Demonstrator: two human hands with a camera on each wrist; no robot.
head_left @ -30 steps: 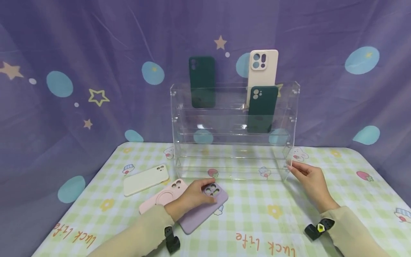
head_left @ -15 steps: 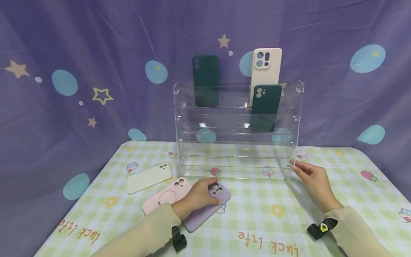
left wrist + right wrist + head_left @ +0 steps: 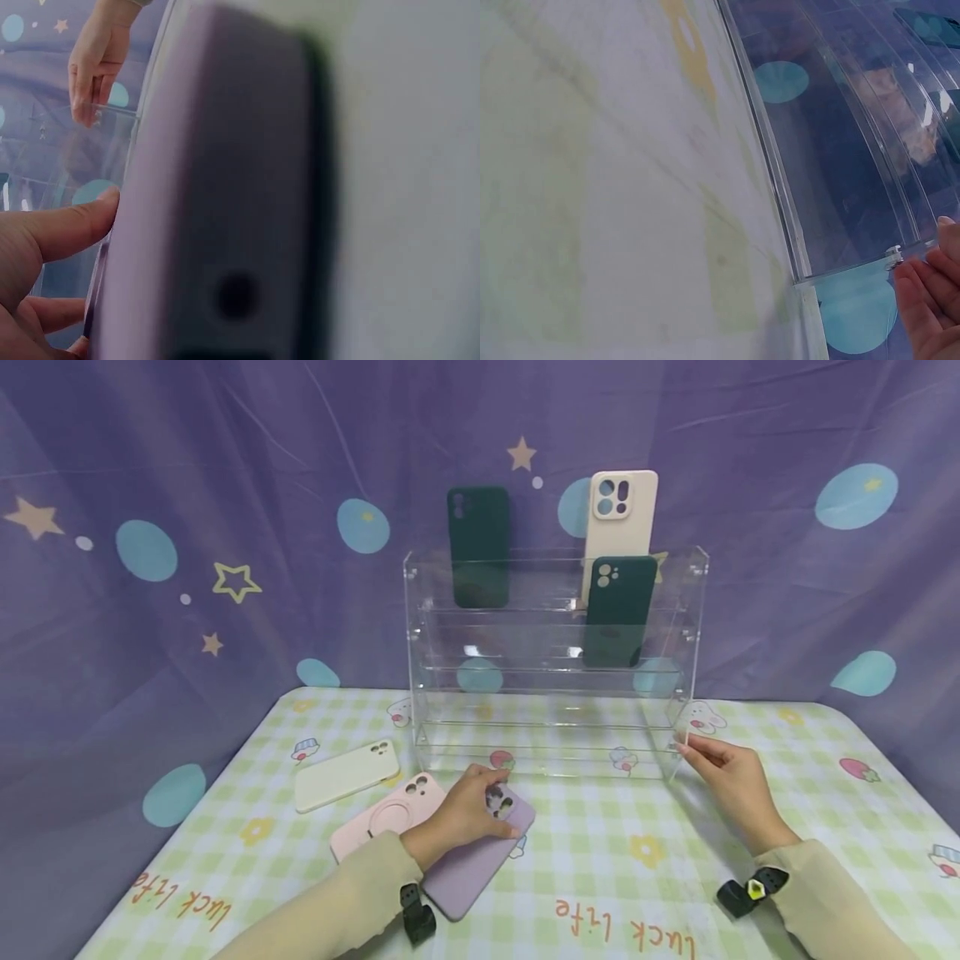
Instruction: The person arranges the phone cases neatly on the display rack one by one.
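Purple case [image 3: 468, 870] shifted; only left-wrist view shows edge hole [image 3: 237, 295]

Checked tablecloth [image 3: 577, 843] bears a clear rack [image 3: 551, 647], cream case [image 3: 347, 777], pink case [image 3: 386, 818]; whether purple case [image 3: 468, 872] touches is unclear.

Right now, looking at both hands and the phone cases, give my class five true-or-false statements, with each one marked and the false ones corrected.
1. The left hand grips the lilac case. True.
2. The right hand holds the side of the clear rack. True.
3. Four cases stand in the clear rack. False: three do, the left green case, the right green case and the cream case.
4. Nothing pink lies on the table. False: the pink case lies on the table.
5. Neither hand touches the pale case on the table. True.
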